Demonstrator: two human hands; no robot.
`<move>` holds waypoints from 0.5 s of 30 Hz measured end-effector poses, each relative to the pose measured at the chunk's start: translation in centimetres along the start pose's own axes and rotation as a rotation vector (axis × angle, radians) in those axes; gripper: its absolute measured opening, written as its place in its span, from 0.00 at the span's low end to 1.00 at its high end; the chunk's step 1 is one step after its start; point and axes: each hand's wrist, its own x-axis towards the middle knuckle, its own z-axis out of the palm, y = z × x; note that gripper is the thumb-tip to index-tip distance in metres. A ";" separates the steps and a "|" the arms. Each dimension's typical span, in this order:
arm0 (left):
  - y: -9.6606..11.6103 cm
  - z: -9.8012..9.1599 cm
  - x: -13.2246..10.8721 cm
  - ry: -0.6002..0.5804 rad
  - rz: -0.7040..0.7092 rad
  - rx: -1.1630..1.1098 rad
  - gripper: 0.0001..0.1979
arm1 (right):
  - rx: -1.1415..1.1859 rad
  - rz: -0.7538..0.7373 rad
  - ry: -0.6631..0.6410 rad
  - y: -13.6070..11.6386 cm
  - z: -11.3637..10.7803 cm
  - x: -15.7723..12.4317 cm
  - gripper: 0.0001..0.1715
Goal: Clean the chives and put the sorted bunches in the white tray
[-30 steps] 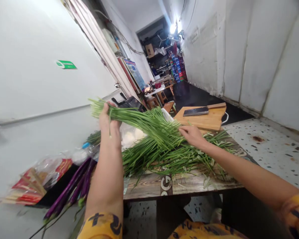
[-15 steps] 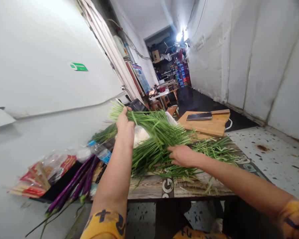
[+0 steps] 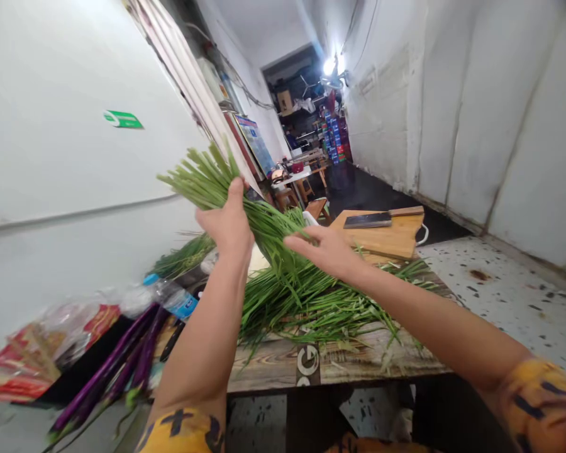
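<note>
My left hand [image 3: 229,223] is closed around the stem end of a thick bunch of green chives [image 3: 202,179], lifted off the table with the cut stems pointing up and left. My right hand [image 3: 323,248] reaches into the leafy part of the same bunch, fingers spread and touching the leaves. Beneath both hands a loose pile of chives [image 3: 321,302] lies spread over the wooden table [image 3: 358,358].
A wooden cutting board [image 3: 387,239] with a cleaver [image 3: 377,219] lies at the table's far right. Long purple eggplants [image 3: 117,371], a water bottle [image 3: 172,299] and plastic packets [image 3: 33,352] lie at the left by the white wall. Speckled floor runs to the right.
My left hand has raised the bunch's stem end higher. My right hand has come up off the pile on the table to the leaves of the held bunch.
</note>
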 end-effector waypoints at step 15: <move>0.5 -3.4 7.1 0.054 0.321 0.116 0.11 | -0.978 0.293 -0.496 15.4 -6.1 -7.5 0.14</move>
